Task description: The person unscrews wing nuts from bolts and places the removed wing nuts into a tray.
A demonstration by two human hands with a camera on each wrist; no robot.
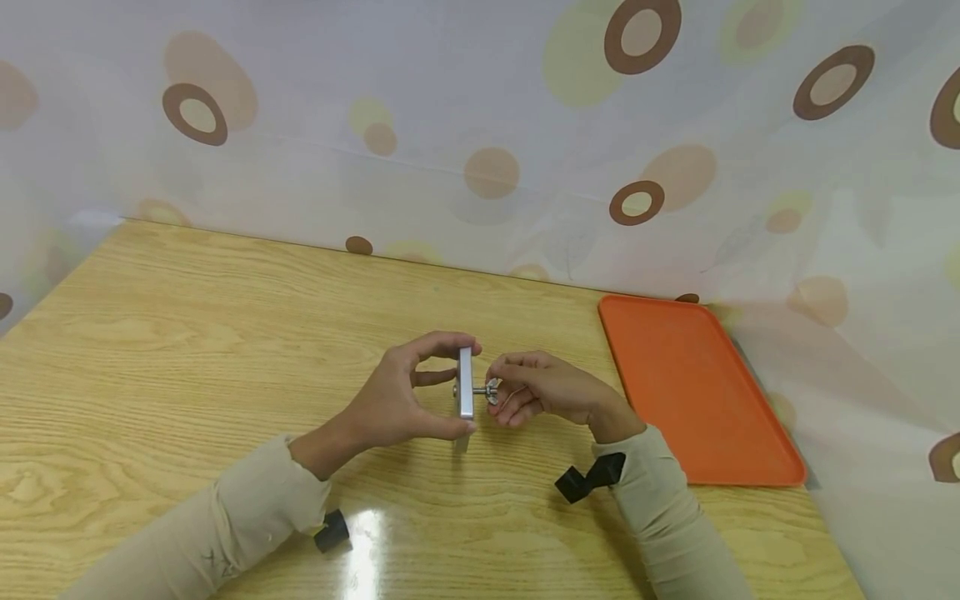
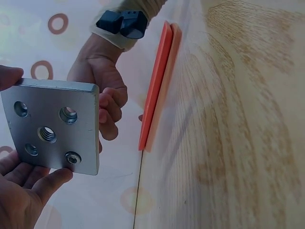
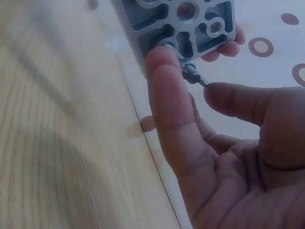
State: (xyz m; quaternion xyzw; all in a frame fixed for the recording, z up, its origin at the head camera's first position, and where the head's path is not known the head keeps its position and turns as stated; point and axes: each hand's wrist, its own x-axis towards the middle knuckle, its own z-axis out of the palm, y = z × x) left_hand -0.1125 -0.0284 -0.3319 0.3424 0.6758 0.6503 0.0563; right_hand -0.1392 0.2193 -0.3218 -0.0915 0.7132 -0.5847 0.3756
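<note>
Upright above the table, a square silver metal plate (image 1: 466, 383) is gripped by its edges in my left hand (image 1: 393, 396). In the left wrist view its smooth face shows a threaded centre hole and corner holes, with a bolt head (image 2: 73, 157) in one. The bolt's threaded shank (image 1: 481, 390) sticks out of the ribbed back towards the right, carrying a wing nut (image 3: 189, 67) some way off the plate. My right hand (image 1: 551, 387) has its thumb against one wing and its index finger along the other side of the nut.
An orange tray (image 1: 690, 392) lies on the right of the wooden table (image 1: 187, 333). Behind and beside the table hangs a white sheet (image 1: 450, 108) with brown and yellow circles. A black wrist camera (image 1: 588, 477) is strapped to the right sleeve.
</note>
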